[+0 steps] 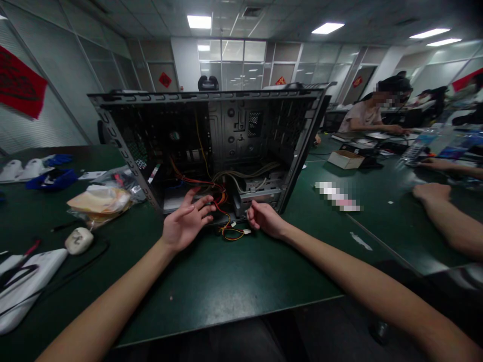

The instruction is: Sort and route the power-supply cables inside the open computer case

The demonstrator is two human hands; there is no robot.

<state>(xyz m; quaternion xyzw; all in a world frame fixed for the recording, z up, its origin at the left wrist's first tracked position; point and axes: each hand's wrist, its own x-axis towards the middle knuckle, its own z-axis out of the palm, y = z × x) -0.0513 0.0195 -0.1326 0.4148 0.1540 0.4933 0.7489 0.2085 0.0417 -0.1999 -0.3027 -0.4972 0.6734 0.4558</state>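
Probably heavy and stiff, the computer case point(222, 131) on the worktop point(226, 286) is best held by its metal frame point(158, 95), sparing the soft cables point(225, 193) near the spread left hand point(184, 225); the right hand point(266, 219) curls, its grip unclear.

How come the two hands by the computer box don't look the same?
The left hand is open with its fingers spread, but the right hand has its fingers curled in. The left hand is by the colorful wires, while the right hand is by the silver metal box. Both are bare and at the open side of the computer case.
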